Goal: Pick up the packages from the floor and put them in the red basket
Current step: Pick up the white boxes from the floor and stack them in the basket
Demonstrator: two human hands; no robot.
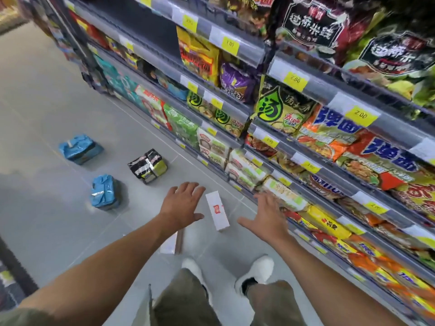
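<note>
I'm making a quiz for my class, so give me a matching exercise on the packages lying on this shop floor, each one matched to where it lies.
Things:
1. white box
2. black and green pack
3. far blue pack
4. near blue pack

Places:
A. farthest up the aisle, at left
B. between the two hands
C. left of the left hand
D. beside the bottom shelf, beyond the left hand

Pairs: 1-B, 2-D, 3-A, 4-C

Shop aisle — pale grey tiled floor (47, 95) with thin joints. Grey metal shelving (237, 55) runs along the right, tiers edged with yellow price labels (230, 44).
</note>
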